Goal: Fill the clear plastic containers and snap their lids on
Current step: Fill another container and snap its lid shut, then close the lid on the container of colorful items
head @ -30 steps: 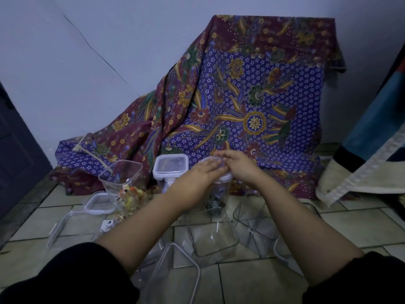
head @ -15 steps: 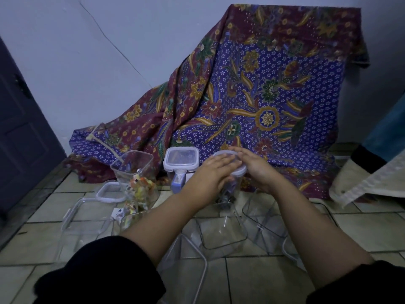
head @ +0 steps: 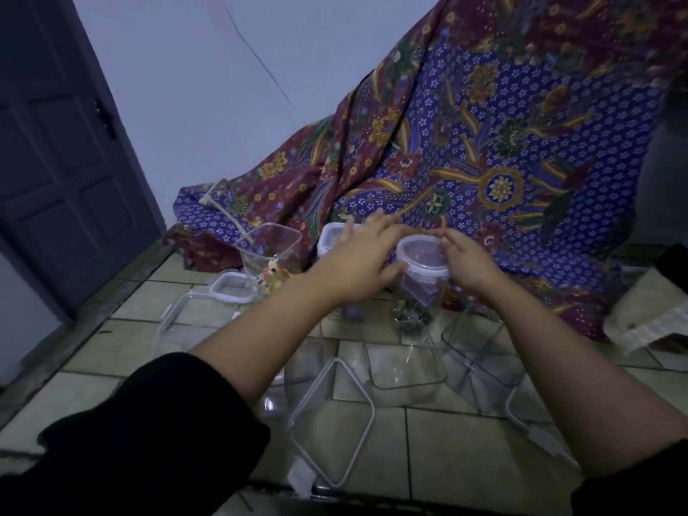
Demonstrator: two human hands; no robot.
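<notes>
My left hand (head: 363,260) lies with fingers spread, its thumb touching the left edge of a round white lid (head: 422,255) that sits on a tall clear plastic container (head: 413,303); my right hand (head: 467,264) cups the lid's right edge, fingers curled over the rim. Whether either hand presses down, I cannot tell. The container stands upright on the glazed tile floor (head: 465,452), with small dark pieces at its base and a purplish slip inside its upper part. Behind my left hand stands a square container closed by a white-framed lid (head: 329,236), mostly hidden. Left of it, an open square container (head: 270,251) with rounded corners holds a cluster of orange, yellow and white pieces (head: 271,279); a loose white lid frame (head: 229,288) lies flat on the tiles just beside it. Nearer me, several empty transparent containers (head: 404,370) rest on the floor, their thin walls glinting, and a square lid with a pale seal (head: 333,422) lies tilted in front. A patterned batik cloth (head: 484,143), blue and maroon with floral motifs, drapes behind. A dark panelled door (head: 56,143) stands at left.
</notes>
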